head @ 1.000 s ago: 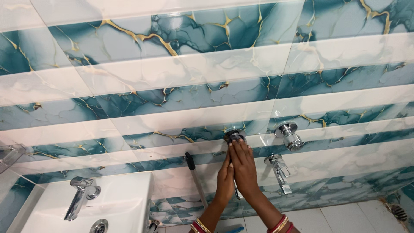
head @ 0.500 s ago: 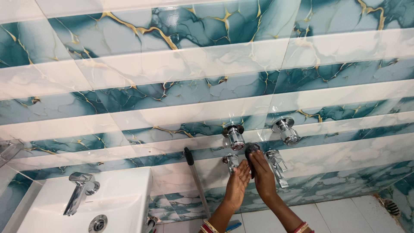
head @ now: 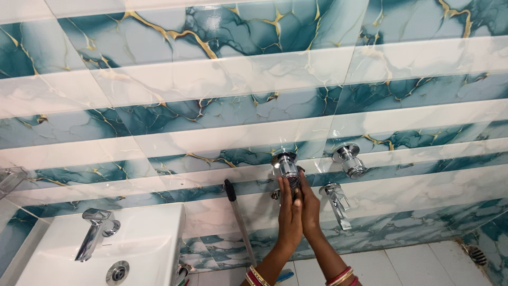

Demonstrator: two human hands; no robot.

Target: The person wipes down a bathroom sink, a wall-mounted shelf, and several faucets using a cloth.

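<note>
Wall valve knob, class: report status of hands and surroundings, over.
Both hands, left hand and right hand, pressed together at upper-left chrome valve knob. Dark scrubber between them. Lever tap close right, untouched.

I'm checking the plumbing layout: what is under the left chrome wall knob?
Both hands, left hand and right hand, are raised under the left chrome knob. A chrome fitting peeks out beside them; the rest is covered.
</note>
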